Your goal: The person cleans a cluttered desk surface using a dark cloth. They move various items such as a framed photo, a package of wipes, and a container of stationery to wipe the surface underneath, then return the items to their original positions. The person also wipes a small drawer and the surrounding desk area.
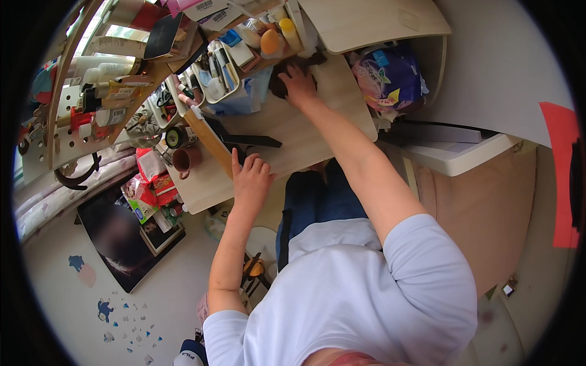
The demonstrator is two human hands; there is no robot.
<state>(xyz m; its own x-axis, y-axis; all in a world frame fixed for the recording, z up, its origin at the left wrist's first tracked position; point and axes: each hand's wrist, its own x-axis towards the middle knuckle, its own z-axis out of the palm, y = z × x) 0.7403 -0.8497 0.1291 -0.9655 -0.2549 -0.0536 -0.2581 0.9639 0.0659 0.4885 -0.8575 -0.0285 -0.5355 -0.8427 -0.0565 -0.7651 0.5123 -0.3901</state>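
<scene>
A dark brown soft item, its kind unclear, lies at the back of the wooden desk. On top of it rests my right hand, fingers spread; whether they grip it cannot be told. My left hand is at the desk's front edge, its index finger extended beside a wooden-backed panel with a black stand. The fingers of that hand are apart and seem to hold nothing. A blue translucent box stands left of the brown item.
Left of the panel are a brown mug and a black-lidded jar. White trays of cosmetics line the back. A shelf with bottles overhangs the left side. A purple package sits right of the desk, above a white open drawer.
</scene>
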